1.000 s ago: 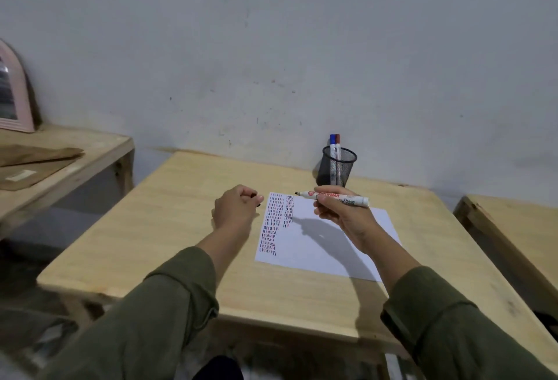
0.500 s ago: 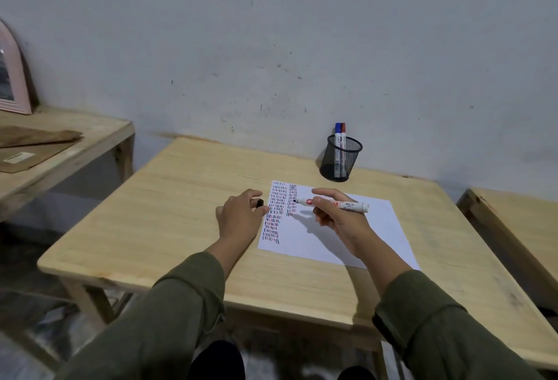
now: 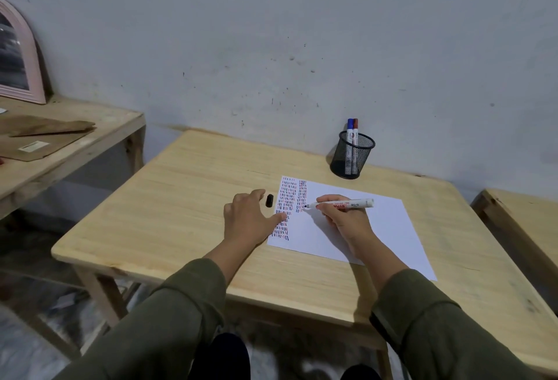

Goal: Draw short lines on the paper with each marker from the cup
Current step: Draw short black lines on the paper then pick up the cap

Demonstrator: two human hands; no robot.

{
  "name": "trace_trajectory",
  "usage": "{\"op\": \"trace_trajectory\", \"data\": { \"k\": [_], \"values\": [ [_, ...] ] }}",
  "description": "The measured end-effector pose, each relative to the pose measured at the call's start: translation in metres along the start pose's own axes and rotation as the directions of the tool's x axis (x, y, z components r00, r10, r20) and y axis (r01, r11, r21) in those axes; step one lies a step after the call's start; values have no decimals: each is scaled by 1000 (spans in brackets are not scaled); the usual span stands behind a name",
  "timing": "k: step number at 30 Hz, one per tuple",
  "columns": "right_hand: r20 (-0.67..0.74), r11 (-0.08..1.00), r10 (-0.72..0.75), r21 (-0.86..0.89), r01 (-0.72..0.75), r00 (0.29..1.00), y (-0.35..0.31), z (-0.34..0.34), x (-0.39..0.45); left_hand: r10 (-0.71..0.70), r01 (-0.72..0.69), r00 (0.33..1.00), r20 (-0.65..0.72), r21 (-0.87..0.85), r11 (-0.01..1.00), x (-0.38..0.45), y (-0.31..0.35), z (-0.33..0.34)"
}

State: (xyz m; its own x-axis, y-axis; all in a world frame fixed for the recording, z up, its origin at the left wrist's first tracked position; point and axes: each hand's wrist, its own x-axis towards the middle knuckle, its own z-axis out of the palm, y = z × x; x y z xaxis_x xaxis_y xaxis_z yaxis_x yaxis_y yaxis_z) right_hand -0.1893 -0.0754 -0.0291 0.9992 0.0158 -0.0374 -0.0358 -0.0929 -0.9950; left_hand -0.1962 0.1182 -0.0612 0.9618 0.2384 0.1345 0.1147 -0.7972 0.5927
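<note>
Right hand (image 3: 347, 219): fingers curled and pinched around an uncapped white marker (image 3: 342, 204), grip near its front half. Marker long axis runs roughly left-right, nearly level; black tip points left and sits at or just above the sheet of paper (image 3: 374, 228), beside the second column of short dashes. Contact of the tip with the sheet cannot be confirmed

Left hand (image 3: 250, 216): spread flat, holding nothing, palm down on the wooden table (image 3: 181, 213), with fingertips lying over the paper's left edge and the first column of dashes. A black marker cap (image 3: 269, 200) lies on the table just beyond the fingers, apart from the hand, close to the paper's left edge

Paper: lies flat, skewed slightly to the table edges. Two columns of red, blue and dark dashes fill its upper left; the rest of the sheet to the right is blank

Black mesh cup (image 3: 352, 156): upright near the wall, just behind the paper's far edge, not touching it. It holds a blue-capped marker (image 3: 350, 132) and a red-capped marker (image 3: 355, 132), both standing, caps up

Bare tabletop lies left of the hand
</note>
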Motion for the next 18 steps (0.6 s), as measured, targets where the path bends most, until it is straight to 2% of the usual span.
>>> {"op": "trace_trajectory", "data": {
  "k": [18],
  "values": [
    [0,1000,14,-12,-14,1000,5,2,-2,-2,2,1000,-8,-5,1000,1,-1,2]
  ]
}}
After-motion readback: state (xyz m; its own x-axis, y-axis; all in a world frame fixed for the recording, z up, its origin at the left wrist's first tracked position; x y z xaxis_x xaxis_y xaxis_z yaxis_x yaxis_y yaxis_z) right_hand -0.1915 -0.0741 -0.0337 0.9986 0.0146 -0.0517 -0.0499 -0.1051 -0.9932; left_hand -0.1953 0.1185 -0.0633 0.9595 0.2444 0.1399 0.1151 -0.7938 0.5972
